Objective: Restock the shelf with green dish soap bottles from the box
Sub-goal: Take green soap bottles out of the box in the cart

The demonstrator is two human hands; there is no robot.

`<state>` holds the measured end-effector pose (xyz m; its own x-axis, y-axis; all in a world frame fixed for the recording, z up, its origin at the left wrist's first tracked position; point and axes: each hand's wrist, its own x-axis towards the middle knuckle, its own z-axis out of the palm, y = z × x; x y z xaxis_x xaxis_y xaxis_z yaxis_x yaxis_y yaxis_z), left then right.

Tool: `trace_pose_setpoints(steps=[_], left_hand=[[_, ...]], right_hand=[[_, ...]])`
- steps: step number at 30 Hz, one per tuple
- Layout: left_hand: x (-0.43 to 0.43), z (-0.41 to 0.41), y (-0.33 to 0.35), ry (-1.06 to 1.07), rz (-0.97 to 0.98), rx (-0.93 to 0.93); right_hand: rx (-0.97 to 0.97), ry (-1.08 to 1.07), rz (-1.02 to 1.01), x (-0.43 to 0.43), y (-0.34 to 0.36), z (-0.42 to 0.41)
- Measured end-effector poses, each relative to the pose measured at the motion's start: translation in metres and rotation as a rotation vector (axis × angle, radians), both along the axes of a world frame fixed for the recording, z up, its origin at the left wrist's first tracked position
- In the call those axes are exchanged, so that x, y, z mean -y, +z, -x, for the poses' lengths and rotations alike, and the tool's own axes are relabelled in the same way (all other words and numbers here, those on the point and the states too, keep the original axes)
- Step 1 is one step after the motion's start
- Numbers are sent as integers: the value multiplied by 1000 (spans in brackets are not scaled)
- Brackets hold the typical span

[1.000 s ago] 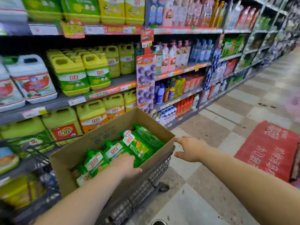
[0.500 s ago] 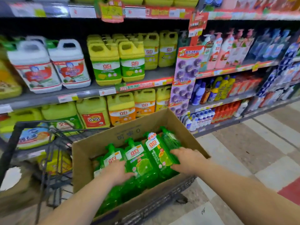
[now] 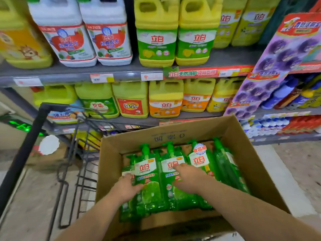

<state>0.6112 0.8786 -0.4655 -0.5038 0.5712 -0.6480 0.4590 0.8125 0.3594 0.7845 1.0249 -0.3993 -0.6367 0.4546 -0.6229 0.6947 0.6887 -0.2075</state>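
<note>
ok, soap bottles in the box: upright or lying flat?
Lying flat: the green dish soap bottles lie side by side in the box, labels facing up.

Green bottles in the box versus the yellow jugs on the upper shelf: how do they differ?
The green bottles are see-through with pump tops; the yellow jugs are opaque with moulded handles. The green bottles lie flat in the box; the yellow jugs stand upright on the shelf. The yellow jugs look bulkier than the green bottles. Both carry the same red brand mark.

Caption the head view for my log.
Left hand and right hand touch green dish soap bottles in a cardboard box.
</note>
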Motion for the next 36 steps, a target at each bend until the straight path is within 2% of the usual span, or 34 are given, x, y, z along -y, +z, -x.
trace_pose_setpoints(steps=[8,16,21,26,29,31,36], left_hand=[[-14,4,-40,304,-52,187],[-28,0,-69,566,-103,415],[-27,-3,-83,706,-120,558],[-24,-7,-90,791,-174,623],[-16,-13,-83,885,-274,671],[-10,-15,-83,946,-295,708],[1,-16,-78,1009,-353,761]], right_hand=[[-1,22,150,-9,-68,60],[-48,-160,134,-6,-110,79],[10,-132,56,-4,-116,87],[-37,-170,36,1,-122,85],[-72,-174,50,7,-122,84],[-117,-202,120,12,-122,82],[-354,-431,432,33,-123,84]])
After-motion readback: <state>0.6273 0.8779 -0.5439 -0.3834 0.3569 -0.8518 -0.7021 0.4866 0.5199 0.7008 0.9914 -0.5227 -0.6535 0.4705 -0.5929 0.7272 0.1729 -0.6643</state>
